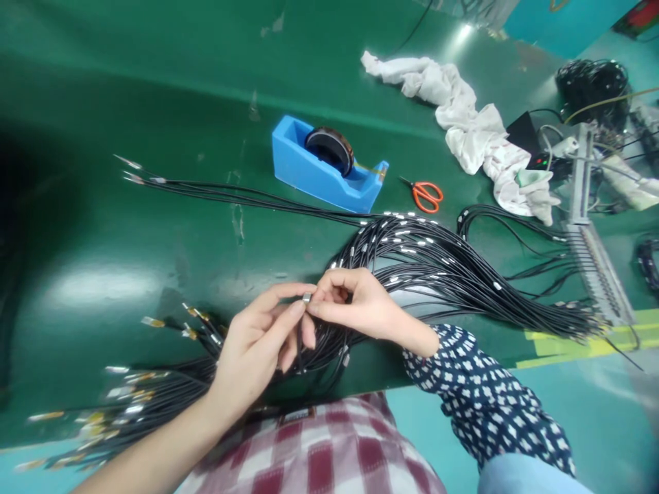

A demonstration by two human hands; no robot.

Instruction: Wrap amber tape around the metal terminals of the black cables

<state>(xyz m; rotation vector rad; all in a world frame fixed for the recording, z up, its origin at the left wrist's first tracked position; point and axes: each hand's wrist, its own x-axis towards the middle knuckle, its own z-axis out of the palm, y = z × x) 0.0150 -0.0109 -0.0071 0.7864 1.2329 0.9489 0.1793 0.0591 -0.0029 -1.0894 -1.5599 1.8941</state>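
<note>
A small silvery piece [307, 298] sits between the fingertips of my two hands; whether it is a connector or a label I cannot tell. My left hand [257, 339] is closed, its thumb and forefinger pinching the piece from the left. From the right, my right hand [355, 298] pinches at the same piece, fingers curled. A black cable [300, 350] hangs just below the left fingertips. Behind and under both hands lies a thick bundle of black cables [453, 254] with white markers on them. At lower left, several cable ends [134, 394] fan out with silver and amber-coloured tips.
A blue tape dispenser [319, 182] with a brown tape roll [329, 151] stands beyond my hands. Scissors with orange handles [427, 197] lie right of it. Crumpled white cloth [468, 123] stretches behind. A grey slotted metal rack [600, 274] stands at right on the green table [169, 89].
</note>
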